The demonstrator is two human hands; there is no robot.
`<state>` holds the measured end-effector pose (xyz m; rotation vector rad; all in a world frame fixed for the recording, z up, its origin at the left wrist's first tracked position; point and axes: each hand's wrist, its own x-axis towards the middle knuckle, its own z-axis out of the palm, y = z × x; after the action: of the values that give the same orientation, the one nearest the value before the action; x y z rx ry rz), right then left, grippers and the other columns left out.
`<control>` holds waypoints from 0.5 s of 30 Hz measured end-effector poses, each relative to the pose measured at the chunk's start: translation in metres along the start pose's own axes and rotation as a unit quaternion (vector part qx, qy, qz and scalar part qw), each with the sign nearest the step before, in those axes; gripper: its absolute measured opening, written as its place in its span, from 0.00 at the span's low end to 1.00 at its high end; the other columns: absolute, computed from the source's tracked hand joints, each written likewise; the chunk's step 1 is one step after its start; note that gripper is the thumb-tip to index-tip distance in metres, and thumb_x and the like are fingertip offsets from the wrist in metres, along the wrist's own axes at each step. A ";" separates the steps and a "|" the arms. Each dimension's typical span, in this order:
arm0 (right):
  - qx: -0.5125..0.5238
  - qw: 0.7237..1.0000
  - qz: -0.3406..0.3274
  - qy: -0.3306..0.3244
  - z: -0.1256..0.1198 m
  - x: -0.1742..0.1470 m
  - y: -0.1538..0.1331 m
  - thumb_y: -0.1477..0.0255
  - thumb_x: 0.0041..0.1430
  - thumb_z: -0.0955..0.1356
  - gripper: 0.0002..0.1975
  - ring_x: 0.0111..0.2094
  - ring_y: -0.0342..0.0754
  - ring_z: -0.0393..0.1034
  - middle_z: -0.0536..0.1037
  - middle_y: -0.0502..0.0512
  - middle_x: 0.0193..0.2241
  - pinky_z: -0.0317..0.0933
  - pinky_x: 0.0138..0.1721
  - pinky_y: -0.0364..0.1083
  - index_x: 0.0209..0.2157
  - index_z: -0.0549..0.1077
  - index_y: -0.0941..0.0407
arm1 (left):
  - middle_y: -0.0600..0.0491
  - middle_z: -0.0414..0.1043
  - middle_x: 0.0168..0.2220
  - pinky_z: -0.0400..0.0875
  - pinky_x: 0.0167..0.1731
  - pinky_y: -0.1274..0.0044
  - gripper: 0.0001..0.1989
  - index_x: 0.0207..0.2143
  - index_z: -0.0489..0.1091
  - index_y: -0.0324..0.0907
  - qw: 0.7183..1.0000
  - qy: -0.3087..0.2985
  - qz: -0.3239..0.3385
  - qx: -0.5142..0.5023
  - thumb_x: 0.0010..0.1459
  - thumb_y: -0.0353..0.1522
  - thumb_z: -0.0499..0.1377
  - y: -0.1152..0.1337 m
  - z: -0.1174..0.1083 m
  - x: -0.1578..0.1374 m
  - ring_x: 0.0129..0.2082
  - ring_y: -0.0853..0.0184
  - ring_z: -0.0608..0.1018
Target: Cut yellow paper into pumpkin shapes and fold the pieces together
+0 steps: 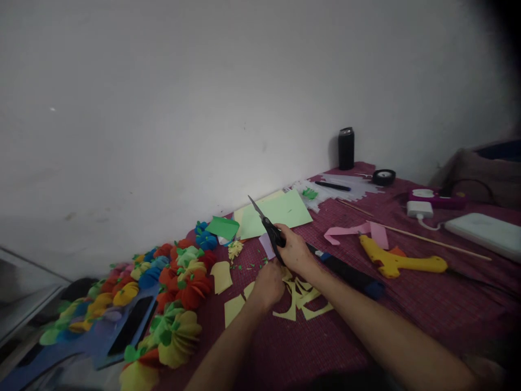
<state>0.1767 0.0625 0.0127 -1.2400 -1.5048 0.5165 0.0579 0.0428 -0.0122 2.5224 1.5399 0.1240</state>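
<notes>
My right hand (pixel 296 251) is wrapped round the handles of black-handled scissors (pixel 272 230), whose blades point up and away to the left. Just below it, my left hand (pixel 267 286) is closed with its fingers curled down close to the tabletop; whatever they grip is hidden. Pale yellow paper scraps (pixel 310 297) with curved cut edges lie beside and partly behind my left hand. More cut pieces of pale yellow paper (pixel 222 277) rest to its left. Sheets of pale green paper (pixel 285 210) lie beyond the scissors, near the wall.
Many colourful paper pumpkins (pixel 191 290) crowd the left side. To the right are a yellow glue gun (pixel 401 260), a pink paper strip (pixel 378 233), a dark-handled cutter (pixel 352 273), a wooden stick (pixel 435 241) and a white power bank (pixel 486 232). A black can (pixel 346 149) stands by the wall.
</notes>
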 end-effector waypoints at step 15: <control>0.015 0.999 0.018 0.039 -0.004 0.004 -0.002 0.77 0.47 0.64 0.23 0.32 0.48 0.70 0.76 0.54 0.32 0.60 0.30 0.42 0.48 0.63 0.54 | 0.51 0.73 0.40 0.66 0.37 0.77 0.20 0.46 0.66 0.43 0.991 0.085 -0.006 -0.102 0.47 0.28 0.54 -0.026 -0.044 -0.007 0.37 0.66 0.74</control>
<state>0.1802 0.0641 0.0172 -1.2512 -1.4066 0.5067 0.0246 0.0531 0.0260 2.3933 1.5158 0.4811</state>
